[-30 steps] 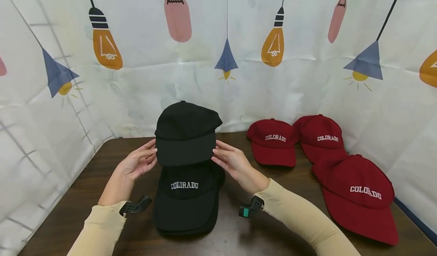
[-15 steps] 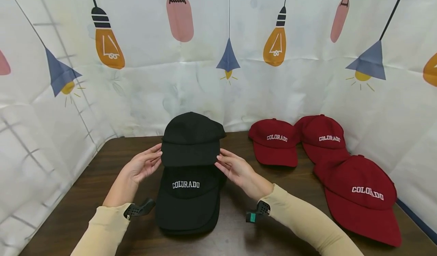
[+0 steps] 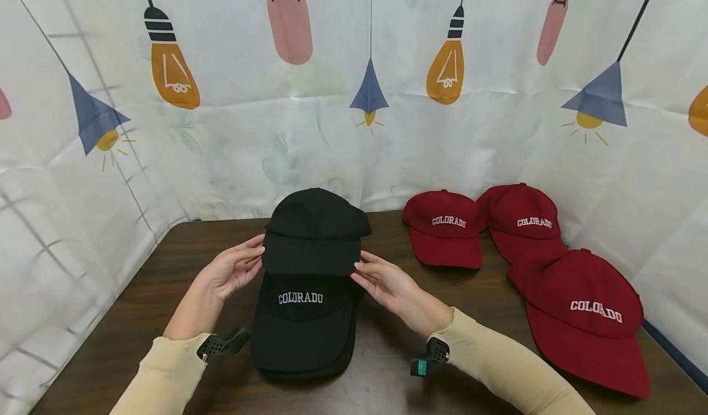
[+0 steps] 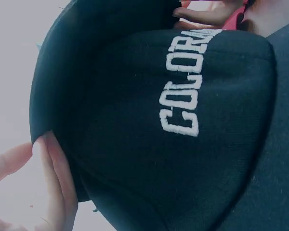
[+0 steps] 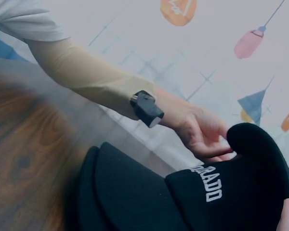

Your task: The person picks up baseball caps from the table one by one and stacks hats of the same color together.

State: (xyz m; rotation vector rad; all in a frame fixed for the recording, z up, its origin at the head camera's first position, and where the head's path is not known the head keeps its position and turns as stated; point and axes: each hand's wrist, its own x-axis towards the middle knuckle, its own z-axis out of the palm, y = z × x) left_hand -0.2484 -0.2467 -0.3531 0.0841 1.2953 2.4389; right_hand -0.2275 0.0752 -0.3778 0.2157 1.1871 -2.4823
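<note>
A plain-fronted black cap is held by its brim between both hands, over the back part of stacked black caps whose top one reads COLORADO. My left hand pinches the brim's left edge, and my right hand pinches its right edge. In the left wrist view the left hand's fingers lie on the brim edge, beside the white lettering. The right wrist view shows the left hand at the far side of the raised brim.
Three red COLORADO caps lie on the right side of the dark wooden table, overlapping partly. A white curtain with printed lamps hangs behind the table.
The held black cap has come down and a little to the right, together with both hands. The stacked caps and red caps stay in place.
</note>
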